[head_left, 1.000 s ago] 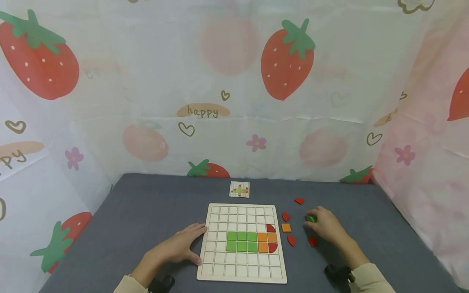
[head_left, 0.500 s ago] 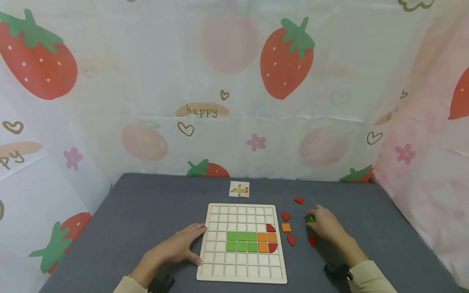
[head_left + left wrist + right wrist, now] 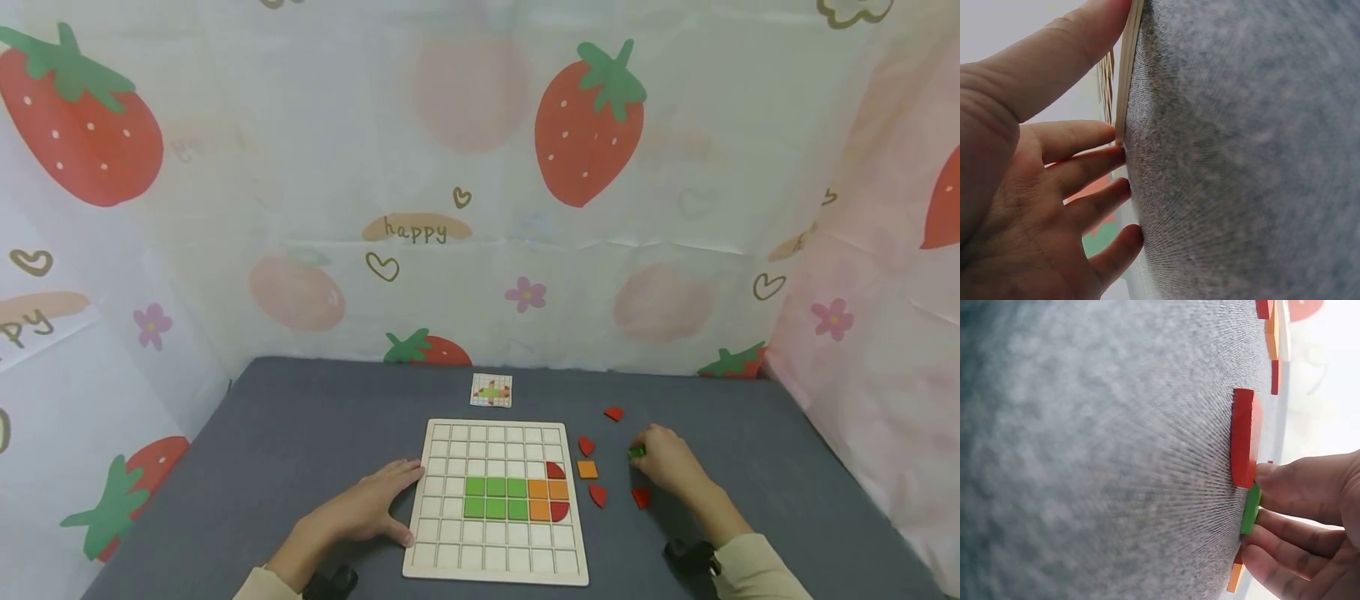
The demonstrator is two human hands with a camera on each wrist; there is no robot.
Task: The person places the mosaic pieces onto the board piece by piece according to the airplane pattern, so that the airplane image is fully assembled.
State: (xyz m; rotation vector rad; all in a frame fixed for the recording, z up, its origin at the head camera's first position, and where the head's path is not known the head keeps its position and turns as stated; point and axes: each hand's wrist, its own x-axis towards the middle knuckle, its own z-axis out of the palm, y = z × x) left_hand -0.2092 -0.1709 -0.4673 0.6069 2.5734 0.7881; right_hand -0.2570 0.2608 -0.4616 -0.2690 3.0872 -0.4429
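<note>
My left hand (image 3: 372, 502) lies at the left edge of a pale wooden grid board (image 3: 450, 553), its thumb and fingertips touching the rim. Green, orange and red tiles fill some cells in the middle and right of the board. Off to the right, my right hand (image 3: 667, 457) pinches a green tile (image 3: 637, 452) low over the grey tabletop. In the right wrist view this green tile (image 3: 1252, 509) shows between thumb and fingers, behind a nearer red tile (image 3: 1244, 439). The hand partly hides the green tile in the head view.
Between board and right hand lie an orange square tile (image 3: 587, 470) and several red tiles, one (image 3: 614, 413) farther back. A red tile (image 3: 641, 497) is just in front of the right hand. A small pattern card (image 3: 491, 390) lies behind the board. Printed curtains enclose the table.
The right hand shifts very slightly, and the green tile in its fingers looks a little turned. The left hand and board stay put; the head view tilts slightly.
</note>
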